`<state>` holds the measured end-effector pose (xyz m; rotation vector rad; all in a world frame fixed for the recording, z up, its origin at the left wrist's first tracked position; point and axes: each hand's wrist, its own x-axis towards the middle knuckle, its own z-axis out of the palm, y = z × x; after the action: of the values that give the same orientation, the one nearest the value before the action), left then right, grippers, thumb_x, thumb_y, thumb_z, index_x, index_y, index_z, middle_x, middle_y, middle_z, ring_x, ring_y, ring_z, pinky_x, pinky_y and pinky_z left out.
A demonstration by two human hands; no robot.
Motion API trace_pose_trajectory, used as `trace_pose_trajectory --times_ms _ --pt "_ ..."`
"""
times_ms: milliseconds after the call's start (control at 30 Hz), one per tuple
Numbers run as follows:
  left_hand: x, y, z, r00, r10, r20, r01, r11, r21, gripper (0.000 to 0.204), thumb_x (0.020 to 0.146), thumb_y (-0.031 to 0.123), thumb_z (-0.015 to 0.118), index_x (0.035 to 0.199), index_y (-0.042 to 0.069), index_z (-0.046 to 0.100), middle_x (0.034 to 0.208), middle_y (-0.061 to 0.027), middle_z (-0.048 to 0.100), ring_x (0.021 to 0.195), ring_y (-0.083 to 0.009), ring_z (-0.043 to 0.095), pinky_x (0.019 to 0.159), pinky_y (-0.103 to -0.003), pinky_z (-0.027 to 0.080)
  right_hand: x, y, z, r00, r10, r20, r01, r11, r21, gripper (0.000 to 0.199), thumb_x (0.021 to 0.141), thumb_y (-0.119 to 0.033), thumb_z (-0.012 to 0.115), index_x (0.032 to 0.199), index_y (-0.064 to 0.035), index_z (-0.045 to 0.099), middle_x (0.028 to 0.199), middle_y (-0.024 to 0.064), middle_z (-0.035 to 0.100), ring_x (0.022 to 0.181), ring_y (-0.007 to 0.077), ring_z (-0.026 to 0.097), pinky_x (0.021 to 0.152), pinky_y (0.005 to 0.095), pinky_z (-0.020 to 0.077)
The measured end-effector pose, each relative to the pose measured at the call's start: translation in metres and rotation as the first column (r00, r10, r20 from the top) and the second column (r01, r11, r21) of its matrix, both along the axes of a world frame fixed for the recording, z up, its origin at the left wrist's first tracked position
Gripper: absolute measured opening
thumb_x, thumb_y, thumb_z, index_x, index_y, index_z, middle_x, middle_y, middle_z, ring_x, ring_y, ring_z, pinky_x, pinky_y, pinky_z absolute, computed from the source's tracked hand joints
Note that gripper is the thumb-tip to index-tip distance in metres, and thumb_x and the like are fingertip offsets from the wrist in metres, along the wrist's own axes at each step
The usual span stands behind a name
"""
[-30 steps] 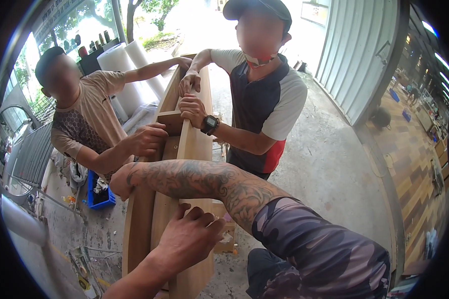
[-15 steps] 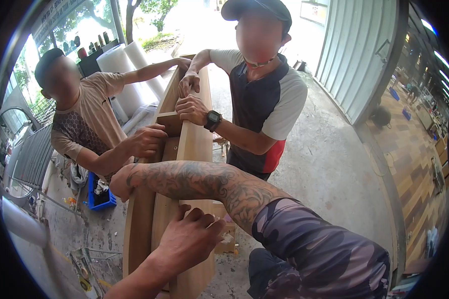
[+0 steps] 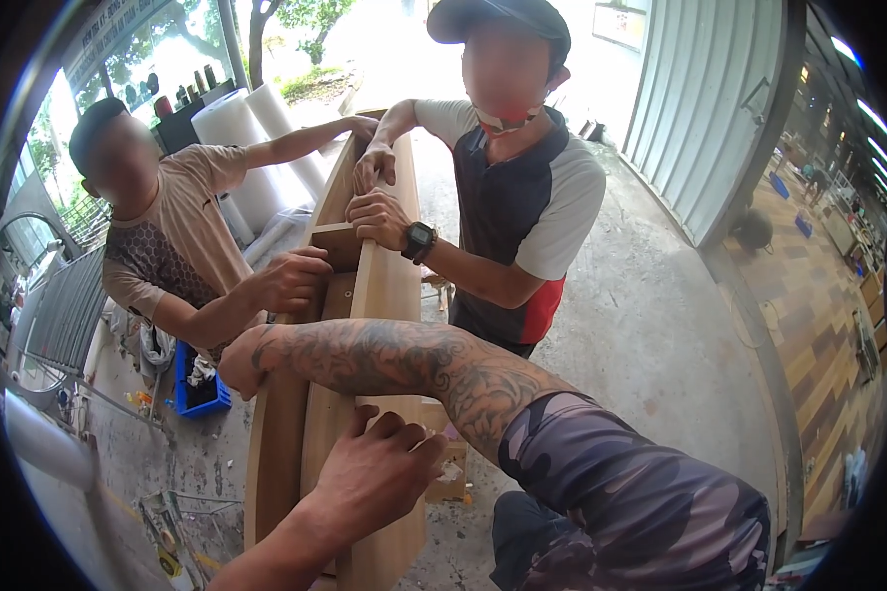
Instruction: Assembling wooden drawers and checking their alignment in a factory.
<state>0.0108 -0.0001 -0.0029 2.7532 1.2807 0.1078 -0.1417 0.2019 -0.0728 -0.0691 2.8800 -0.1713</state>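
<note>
A long pale wooden box frame [image 3: 389, 295] with cross pieces runs away from me. My right hand [image 3: 240, 362], at the end of a tattooed forearm, reaches across to its left edge; the fingers are curled over the left board [image 3: 278, 458]. Closer to me, my left hand [image 3: 379, 473] lies over the right plank with bent fingers; its fingertips are hidden, so whatever they hold cannot be made out. A co-worker's hand [image 3: 291, 281] on the left touches the frame near a cross piece. Another co-worker's watch-wearing hand [image 3: 376, 219] grips the right plank.
Two co-workers stand on either side of the frame. A blue crate [image 3: 199, 384] sits on the floor at left, near a metal frame [image 3: 172, 537]. White rolls [image 3: 237, 133] stand behind the left co-worker. A corrugated metal door [image 3: 705, 108] is at right.
The co-worker in the cap on the right has shifted the head slightly to the left. My hands and the wooden frame keep nearly the same positions.
</note>
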Motion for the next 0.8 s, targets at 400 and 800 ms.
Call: trace_pose_trajectory --times_ms 400,800 --pt "-0.012 -0.012 -0.002 0.998 0.06 0.025 -0.059 0.998 -0.037 0.044 0.092 0.029 0.073 0.132 0.012 0.066 0.111 -0.0059 0.072 0.115 -0.0272 0.064 0.112 -0.054 0.039 -0.019 -0.022 -0.002 1.0 -0.002 0.0 0.002 0.999 -0.033 0.031 0.086 -0.035 0.066 0.094 -0.0083 0.08 0.086 0.0096 0.075 0.079 0.0292 0.07 0.074 0.0468 0.0543" --pt "-0.005 -0.002 0.0 1.0 0.007 -0.001 -0.007 1.0 -0.024 0.051 0.094 0.03 0.072 0.14 0.012 0.062 0.108 -0.0077 0.073 0.112 -0.029 0.066 0.113 -0.053 0.038 0.002 -0.007 0.011 1.0 0.001 0.024 0.0 1.0 -0.024 0.031 0.085 -0.034 0.067 0.095 -0.0084 0.08 0.086 0.0099 0.076 0.08 0.0292 0.071 0.075 0.0466 0.0548"
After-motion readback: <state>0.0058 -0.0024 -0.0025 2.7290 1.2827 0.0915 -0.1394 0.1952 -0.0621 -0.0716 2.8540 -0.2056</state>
